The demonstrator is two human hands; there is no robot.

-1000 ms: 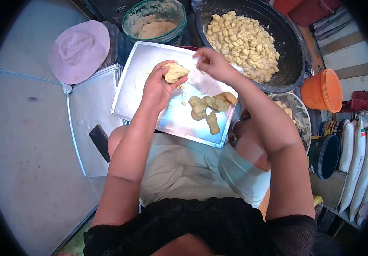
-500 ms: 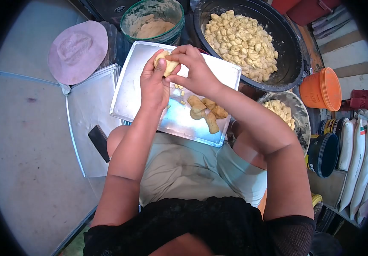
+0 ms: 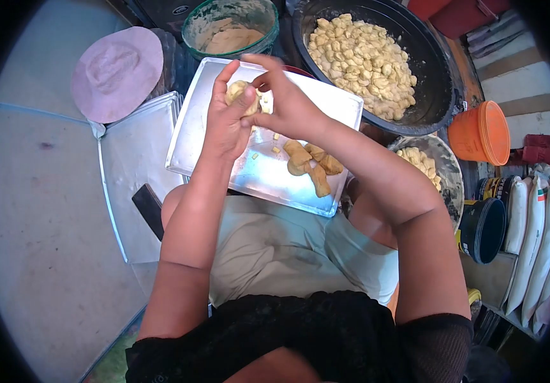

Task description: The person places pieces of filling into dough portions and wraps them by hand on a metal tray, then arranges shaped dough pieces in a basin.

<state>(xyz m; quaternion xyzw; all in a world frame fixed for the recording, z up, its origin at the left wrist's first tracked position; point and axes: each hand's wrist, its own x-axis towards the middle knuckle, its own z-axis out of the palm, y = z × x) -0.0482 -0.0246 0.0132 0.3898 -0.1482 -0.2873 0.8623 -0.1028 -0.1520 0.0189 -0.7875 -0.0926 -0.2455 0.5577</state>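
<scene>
A pale yellow ball of dough (image 3: 236, 93) is in my left hand (image 3: 225, 126), above the metal tray on my lap. My left thumb lies across its front, and the fingers are partly hidden behind it. At its right side, my right hand (image 3: 293, 101) curls round with the fingers and thumb against the dough; its upper fingers are blurred. Beneath both hands stretches the shiny tray (image 3: 187, 143). On it are several browner dough pieces (image 3: 319, 181) at the right and small yellow bits (image 3: 255, 156) near the middle.
Beyond the tray stand a green tub of flour-like powder (image 3: 229, 39) and a wide black basin (image 3: 433, 76) full of dough pieces. To the right are a smaller basin (image 3: 448, 159), an orange bucket (image 3: 473, 133) and a dark bucket (image 3: 483, 231). A pink hat (image 3: 117, 73) and a phone (image 3: 148, 210) lie left.
My right hand has shifted slightly, its fingers lifting and blurring at the dough's right side. The dough has turned a little in my left hand, whose fingers reach up more.
</scene>
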